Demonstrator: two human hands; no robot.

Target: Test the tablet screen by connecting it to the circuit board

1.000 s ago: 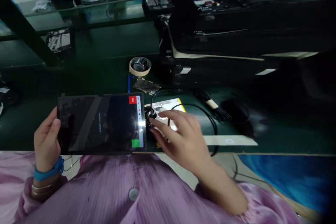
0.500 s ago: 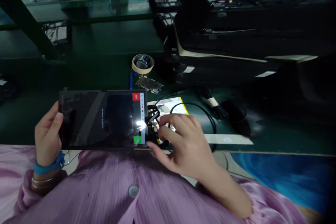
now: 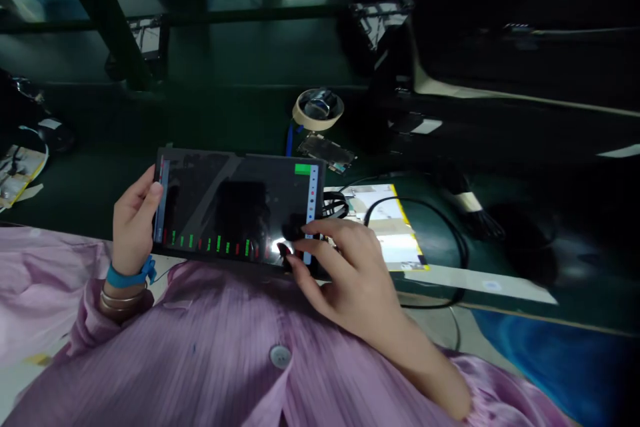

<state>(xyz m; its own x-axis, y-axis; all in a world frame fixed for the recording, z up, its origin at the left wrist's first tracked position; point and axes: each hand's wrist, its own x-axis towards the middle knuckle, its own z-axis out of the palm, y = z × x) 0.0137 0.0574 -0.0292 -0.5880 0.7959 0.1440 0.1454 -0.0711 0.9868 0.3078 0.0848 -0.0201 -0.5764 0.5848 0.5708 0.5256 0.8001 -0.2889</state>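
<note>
A dark tablet (image 3: 200, 203), its screen lit with rows of small green and red text, is tilted over the bench's front edge. My left hand (image 3: 133, 227) grips its left end, thumb on the front rim and a blue strap at the wrist. Over the right end, my right hand (image 3: 355, 277) has its fingers bent and apart, thumb and fingertips at the screen. Whether they touch the glass I cannot tell. A green block shows at the screen's upper right corner. Black cable coils (image 3: 336, 205) lie against the tablet's right edge, partly behind my right hand.
Beyond the tablet are a tape roll (image 3: 314, 124), a blue pen-like stick (image 3: 289, 140) and a circuit board (image 3: 327, 151). To the right lie a yellow-edged white panel (image 3: 400, 240), a bundled black cable (image 3: 467, 200) and a pale strip (image 3: 480, 282). Dark stacked cases stand behind.
The tablet screen has switched from a red and a green block to rows of coloured text. My right fingers have moved over the screen's right end. The camera view has shifted.
</note>
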